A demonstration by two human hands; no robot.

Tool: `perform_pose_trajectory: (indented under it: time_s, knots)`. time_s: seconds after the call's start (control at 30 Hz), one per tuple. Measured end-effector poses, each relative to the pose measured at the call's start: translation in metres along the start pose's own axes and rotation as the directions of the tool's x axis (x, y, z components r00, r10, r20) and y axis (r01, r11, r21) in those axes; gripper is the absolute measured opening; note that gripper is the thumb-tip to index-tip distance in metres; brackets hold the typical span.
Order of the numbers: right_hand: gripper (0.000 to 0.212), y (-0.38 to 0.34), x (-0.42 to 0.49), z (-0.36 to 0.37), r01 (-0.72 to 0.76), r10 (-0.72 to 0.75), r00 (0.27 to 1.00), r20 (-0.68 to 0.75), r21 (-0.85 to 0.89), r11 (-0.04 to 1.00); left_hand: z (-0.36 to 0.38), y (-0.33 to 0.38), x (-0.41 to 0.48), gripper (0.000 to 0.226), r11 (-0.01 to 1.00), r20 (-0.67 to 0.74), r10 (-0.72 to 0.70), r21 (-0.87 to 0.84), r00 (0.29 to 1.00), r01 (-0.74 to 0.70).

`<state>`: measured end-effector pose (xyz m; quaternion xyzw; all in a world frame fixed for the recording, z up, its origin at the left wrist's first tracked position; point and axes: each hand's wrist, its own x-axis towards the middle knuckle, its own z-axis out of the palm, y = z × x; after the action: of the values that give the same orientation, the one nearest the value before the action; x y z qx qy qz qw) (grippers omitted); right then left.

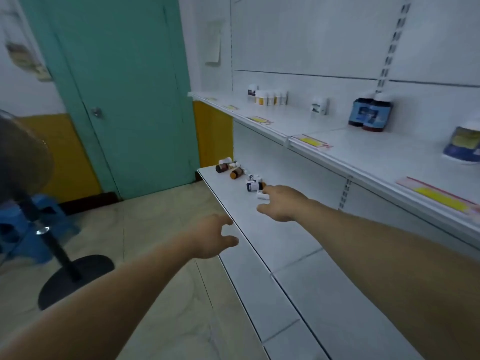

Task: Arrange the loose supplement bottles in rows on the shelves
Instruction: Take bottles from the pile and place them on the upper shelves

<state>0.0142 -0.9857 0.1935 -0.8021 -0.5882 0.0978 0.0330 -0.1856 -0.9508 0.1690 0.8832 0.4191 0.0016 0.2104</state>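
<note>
Perhaps 6 loose bottles lie on the lower shelf; left hand and right hand reach, fingers uncurled.

The right hand covers the near side of a small white container on the lower shelf; whether the fingertips touch it cannot be told. The loose bottles at the shelf's far end are too small for their labels to be read. On the upper shelf a blue-labelled jar is cut by the right edge, and the yellow price tags are blurred. At the left edge a standing fan loses most of its head, and its pole hides part of a blue stool.
</note>
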Motion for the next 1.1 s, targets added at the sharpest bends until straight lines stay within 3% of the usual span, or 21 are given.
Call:
perform_pose_trajectory:
  time_s: [0.27, 0.43, 0.73, 1.1]
  knots:
    - [0.066, -0.076, 0.2, 0.01, -0.051, 0.054, 0.998, -0.025, 0.088, 0.995, -0.064, -0.124, 0.16, 0.057, 0.994, 0.015, 0.096, 0.06, 0.995, -0.097]
    - [0.059, -0.106, 0.304, -0.004, -0.126, 0.125, 0.992, 0.015, 0.145, 0.981, -0.11, -0.193, 0.26, 0.055, 0.993, 0.093, 0.106, 0.037, 0.99, -0.109]
    - [0.059, -0.089, 0.498, 0.03, -0.241, 0.237, 0.97, 0.047, 0.25, 0.938, -0.14, -0.279, 0.455, 0.056, 0.986, 0.211, 0.147, 0.048, 0.966, -0.16]
    - [0.059, -0.065, 0.703, 0.056, -0.439, 0.424, 0.895, 0.136, 0.428, 0.79, -0.151, -0.354, 0.682, 0.058, 0.957, 0.363, 0.215, 0.107, 0.907, -0.27]
